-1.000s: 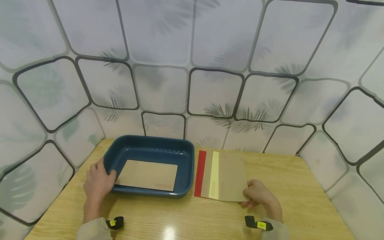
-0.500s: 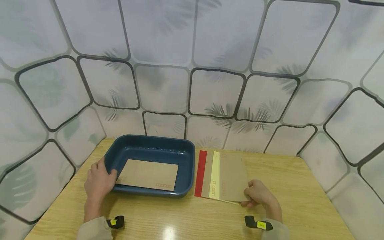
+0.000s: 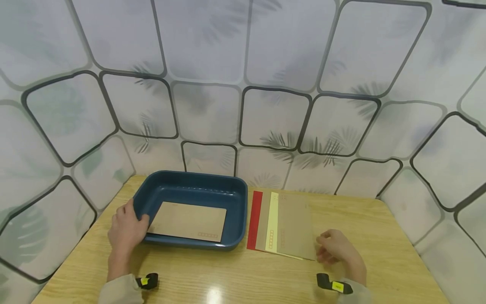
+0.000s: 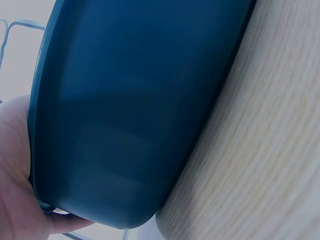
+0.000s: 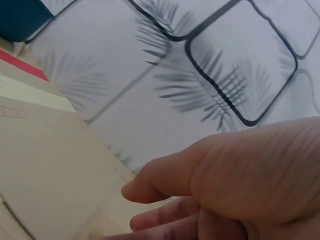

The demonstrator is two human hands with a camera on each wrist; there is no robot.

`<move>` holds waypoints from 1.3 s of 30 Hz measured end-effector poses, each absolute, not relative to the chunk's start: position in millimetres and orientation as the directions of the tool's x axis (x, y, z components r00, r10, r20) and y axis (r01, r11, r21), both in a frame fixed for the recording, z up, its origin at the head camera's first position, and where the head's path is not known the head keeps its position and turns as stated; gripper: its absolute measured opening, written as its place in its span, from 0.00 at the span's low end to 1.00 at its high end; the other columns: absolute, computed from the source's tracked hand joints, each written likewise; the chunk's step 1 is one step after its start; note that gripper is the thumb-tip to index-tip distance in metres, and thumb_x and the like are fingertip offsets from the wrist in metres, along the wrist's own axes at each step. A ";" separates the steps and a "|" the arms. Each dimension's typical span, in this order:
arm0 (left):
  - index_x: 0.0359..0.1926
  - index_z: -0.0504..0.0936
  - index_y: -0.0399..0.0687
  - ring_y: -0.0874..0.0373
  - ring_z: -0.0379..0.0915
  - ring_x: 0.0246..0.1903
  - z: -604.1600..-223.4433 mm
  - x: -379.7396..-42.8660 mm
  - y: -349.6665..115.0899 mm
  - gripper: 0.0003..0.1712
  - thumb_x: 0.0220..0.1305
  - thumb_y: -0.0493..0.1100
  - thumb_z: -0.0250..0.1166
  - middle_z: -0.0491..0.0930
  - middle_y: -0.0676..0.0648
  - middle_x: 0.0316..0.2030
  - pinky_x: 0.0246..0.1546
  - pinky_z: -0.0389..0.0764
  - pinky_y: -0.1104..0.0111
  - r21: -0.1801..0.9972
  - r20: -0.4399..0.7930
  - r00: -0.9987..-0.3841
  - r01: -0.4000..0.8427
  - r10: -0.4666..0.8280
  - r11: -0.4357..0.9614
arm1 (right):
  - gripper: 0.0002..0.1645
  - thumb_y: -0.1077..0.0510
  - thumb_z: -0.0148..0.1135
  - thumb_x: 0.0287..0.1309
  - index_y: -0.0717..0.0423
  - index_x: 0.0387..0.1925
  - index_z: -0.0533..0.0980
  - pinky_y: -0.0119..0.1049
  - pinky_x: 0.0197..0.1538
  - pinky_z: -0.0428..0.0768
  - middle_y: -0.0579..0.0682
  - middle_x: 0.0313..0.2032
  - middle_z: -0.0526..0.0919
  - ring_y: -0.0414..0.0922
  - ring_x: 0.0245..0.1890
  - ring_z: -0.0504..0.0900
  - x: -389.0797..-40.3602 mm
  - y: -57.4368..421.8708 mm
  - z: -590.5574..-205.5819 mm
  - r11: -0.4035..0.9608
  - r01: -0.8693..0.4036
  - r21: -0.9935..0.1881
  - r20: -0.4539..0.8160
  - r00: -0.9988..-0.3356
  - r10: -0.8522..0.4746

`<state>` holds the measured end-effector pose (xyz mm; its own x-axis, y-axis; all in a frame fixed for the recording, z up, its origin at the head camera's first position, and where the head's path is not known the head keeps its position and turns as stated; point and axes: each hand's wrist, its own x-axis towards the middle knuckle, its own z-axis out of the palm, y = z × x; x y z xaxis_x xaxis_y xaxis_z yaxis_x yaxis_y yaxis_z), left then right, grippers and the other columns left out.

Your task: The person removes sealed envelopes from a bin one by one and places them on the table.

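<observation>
A dark blue tray (image 3: 197, 188) stands on the table, and one brown envelope (image 3: 190, 219) lies flat inside it. My left hand (image 3: 127, 226) grips the tray's left side, thumb over the rim and fingers outside; the left wrist view shows the tray's outer wall (image 4: 125, 100) beside the palm. To the right of the tray lie fanned envelopes: a red one (image 3: 255, 219), a yellow one (image 3: 272, 223) and brown ones, the top brown envelope (image 3: 296, 223) covering most of the others. My right hand (image 3: 338, 249) hovers just off their right edge, fingers loosely bent around nothing.
The wooden table (image 3: 379, 253) extends to the right of my right hand and in front of the tray. A patterned wall covering (image 3: 273, 122) rises directly behind the table and along both sides. Each wrist wears a black strap (image 3: 148, 281).
My right hand has let go of the top brown envelope's lower right corner and moved slightly right. The left hand and the tray stay put.
</observation>
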<state>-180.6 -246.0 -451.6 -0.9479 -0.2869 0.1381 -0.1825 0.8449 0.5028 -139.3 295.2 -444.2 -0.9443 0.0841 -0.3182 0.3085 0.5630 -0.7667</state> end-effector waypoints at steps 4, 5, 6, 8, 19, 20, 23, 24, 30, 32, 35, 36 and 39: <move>0.67 0.47 0.30 0.26 0.52 0.54 -451.4 -181.3 -246.3 0.39 0.61 0.46 0.49 0.55 0.22 0.59 0.42 0.63 0.30 0.499 0.151 -0.948 -0.171 -0.280 0.849 | 0.23 0.57 0.47 0.63 0.76 0.48 0.65 0.46 0.26 0.82 0.58 0.24 0.82 0.52 0.23 0.81 -133.5 307.4 -437.0 0.591 0.310 -0.745 -0.303 -0.946 0.114; 0.67 0.47 0.30 0.26 0.52 0.54 -451.4 -181.2 -246.4 0.39 0.61 0.46 0.49 0.55 0.22 0.59 0.42 0.63 0.30 0.499 0.153 -0.948 -0.169 -0.278 0.850 | 0.23 0.57 0.46 0.63 0.77 0.49 0.64 0.46 0.27 0.83 0.58 0.25 0.82 0.52 0.23 0.81 -132.7 309.2 -435.4 0.595 0.303 -0.744 -0.298 -0.948 0.110; 0.67 0.47 0.30 0.26 0.52 0.54 -451.3 -181.2 -246.8 0.39 0.61 0.46 0.49 0.55 0.21 0.59 0.42 0.63 0.30 0.497 0.152 -0.949 -0.167 -0.275 0.851 | 0.24 0.57 0.45 0.64 0.77 0.50 0.63 0.47 0.27 0.83 0.59 0.26 0.82 0.52 0.24 0.81 -131.9 310.1 -433.8 0.597 0.298 -0.745 -0.295 -0.950 0.107; 0.67 0.46 0.30 0.26 0.51 0.54 -451.3 -180.7 -246.8 0.39 0.61 0.46 0.49 0.54 0.21 0.59 0.42 0.63 0.31 0.497 0.149 -0.951 -0.166 -0.272 0.852 | 0.25 0.56 0.46 0.63 0.76 0.50 0.63 0.47 0.28 0.83 0.59 0.27 0.82 0.52 0.25 0.81 -131.9 310.5 -432.6 0.597 0.299 -0.744 -0.292 -0.950 0.113; 0.66 0.47 0.29 0.26 0.52 0.54 -450.5 -179.0 -245.6 0.39 0.60 0.46 0.49 0.54 0.21 0.58 0.42 0.63 0.30 0.500 0.139 -0.950 -0.176 -0.279 0.848 | 0.24 0.55 0.47 0.62 0.73 0.50 0.65 0.46 0.29 0.82 0.59 0.29 0.82 0.49 0.26 0.80 -136.8 305.6 -438.2 0.607 0.294 -0.738 -0.288 -0.951 0.111; 0.66 0.47 0.29 0.26 0.52 0.54 -450.7 -179.1 -245.7 0.39 0.60 0.46 0.49 0.54 0.21 0.58 0.42 0.63 0.30 0.500 0.140 -0.950 -0.176 -0.279 0.848 | 0.23 0.55 0.47 0.62 0.73 0.50 0.66 0.45 0.29 0.82 0.58 0.29 0.82 0.49 0.26 0.80 -137.0 305.4 -438.6 0.607 0.296 -0.737 -0.288 -0.951 0.114; 0.66 0.47 0.29 0.26 0.51 0.54 -451.3 -179.3 -246.6 0.39 0.61 0.46 0.49 0.54 0.21 0.58 0.42 0.63 0.30 0.499 0.138 -0.951 -0.173 -0.275 0.849 | 0.24 0.55 0.47 0.62 0.73 0.50 0.65 0.46 0.29 0.81 0.58 0.29 0.82 0.49 0.26 0.80 -137.6 305.4 -438.8 0.611 0.284 -0.739 -0.284 -0.954 0.099; 0.66 0.47 0.29 0.26 0.51 0.54 -451.7 -179.2 -246.6 0.39 0.61 0.46 0.49 0.54 0.21 0.58 0.41 0.63 0.30 0.499 0.137 -0.952 -0.173 -0.275 0.849 | 0.24 0.55 0.47 0.62 0.73 0.50 0.65 0.46 0.29 0.81 0.58 0.29 0.82 0.49 0.26 0.80 -137.6 305.4 -439.0 0.613 0.281 -0.738 -0.283 -0.954 0.097; 0.67 0.46 0.29 0.25 0.51 0.54 -453.0 -178.9 -247.2 0.40 0.61 0.47 0.49 0.54 0.20 0.58 0.41 0.63 0.30 0.502 0.136 -0.953 -0.168 -0.269 0.849 | 0.22 0.56 0.47 0.61 0.72 0.48 0.67 0.46 0.29 0.81 0.56 0.28 0.82 0.48 0.26 0.79 -138.7 304.2 -440.5 0.623 0.282 -0.729 -0.281 -0.954 0.103; 0.67 0.46 0.29 0.25 0.51 0.54 -454.0 -178.6 -247.1 0.39 0.61 0.47 0.49 0.54 0.21 0.58 0.41 0.63 0.30 0.501 0.141 -0.953 -0.164 -0.267 0.850 | 0.22 0.56 0.48 0.61 0.72 0.47 0.67 0.46 0.29 0.81 0.56 0.27 0.82 0.48 0.26 0.79 -138.4 303.3 -441.6 0.623 0.280 -0.731 -0.280 -0.955 0.100; 0.67 0.47 0.29 0.26 0.52 0.54 -455.4 -178.2 -246.9 0.39 0.61 0.46 0.49 0.55 0.21 0.58 0.41 0.64 0.30 0.499 0.154 -0.952 -0.158 -0.266 0.852 | 0.22 0.57 0.48 0.60 0.73 0.47 0.67 0.45 0.28 0.80 0.56 0.26 0.81 0.48 0.25 0.79 -138.0 301.6 -442.5 0.618 0.272 -0.737 -0.275 -0.957 0.093; 0.67 0.47 0.30 0.26 0.52 0.54 -455.5 -178.2 -247.2 0.39 0.61 0.46 0.49 0.55 0.21 0.58 0.41 0.64 0.30 0.498 0.156 -0.951 -0.157 -0.266 0.853 | 0.22 0.57 0.48 0.60 0.73 0.47 0.67 0.46 0.28 0.80 0.56 0.26 0.81 0.48 0.25 0.79 -138.2 300.9 -442.4 0.615 0.268 -0.741 -0.272 -0.958 0.090; 0.67 0.46 0.30 0.26 0.52 0.54 -454.9 -178.6 -248.6 0.40 0.61 0.46 0.50 0.55 0.21 0.58 0.41 0.64 0.30 0.500 0.161 -0.950 -0.155 -0.267 0.852 | 0.21 0.57 0.48 0.60 0.72 0.46 0.67 0.45 0.28 0.80 0.55 0.26 0.81 0.48 0.25 0.79 -139.7 298.5 -441.7 0.619 0.261 -0.741 -0.261 -0.961 0.093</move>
<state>-178.6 -248.6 -454.9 -0.9501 -0.2671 0.1612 -0.1549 0.8523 0.4995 -139.7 298.5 -441.7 -0.9610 0.0928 -0.2607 0.2608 0.6188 -0.7410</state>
